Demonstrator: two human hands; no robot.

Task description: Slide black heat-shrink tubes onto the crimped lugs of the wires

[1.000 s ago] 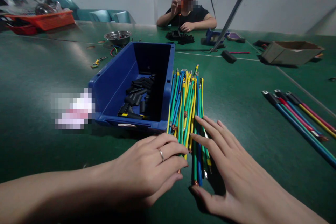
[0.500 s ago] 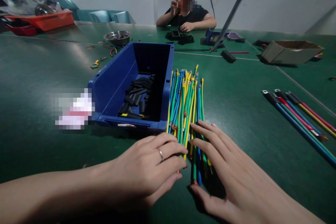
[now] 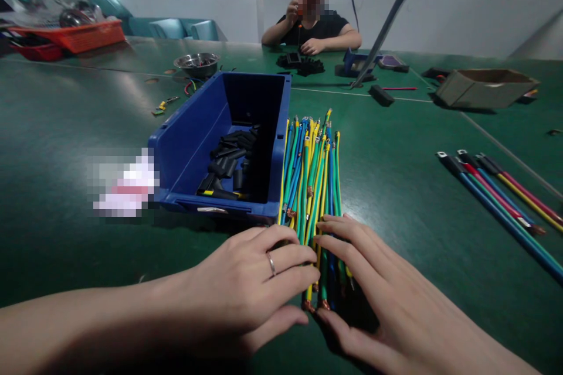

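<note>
I see the left hand lying palm down on the green surface, its fingers spread a little, with a ring on one finger. Its fingertips rest against the near left side of a bundle of wires. The right hand lies just across from it, fingers apart and laid over the near right side of the same bundle, thumb tucked under the cut ends. Neither hand is closed around the wires; both press on them flat, from either side.

The bundle runs straight away from the two hands. Its wires are green, yellow and blue, with bare copper showing at the near ends between the hands. I cannot tell how many wires it holds.

Just beyond the left hand, touching the left edge of the bundle, stands a blue bin with short black tubes lying in it. Well off to the right of the right hand lie longer cables in red, blue, green and yellow. Farther out on that side sits a cardboard box. Far ahead of the hands another person sits at the surface, and a metal bowl stands beyond the bin.
</note>
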